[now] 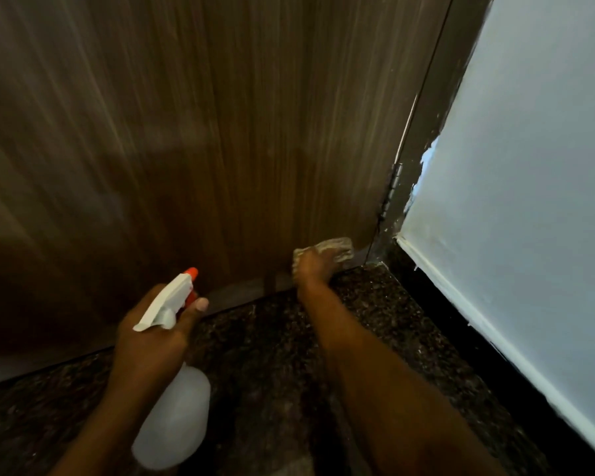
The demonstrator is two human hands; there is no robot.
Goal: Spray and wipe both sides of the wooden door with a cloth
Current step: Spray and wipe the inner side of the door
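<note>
The dark brown wooden door (193,139) fills the upper left and middle of the head view, blurred by motion. My right hand (315,266) presses a pale cloth (339,247) against the door's bottom right corner, close to the hinge side. My left hand (148,338) grips the neck of a white spray bottle (172,417) with a white trigger head and an orange nozzle (190,273) that points toward the door's lower edge.
A dark speckled stone floor (272,372) lies under the door. A metal hinge (394,187) and the dark door frame (426,108) stand at the right. A pale blue wall (529,166) with a black skirting (461,324) runs along the right side.
</note>
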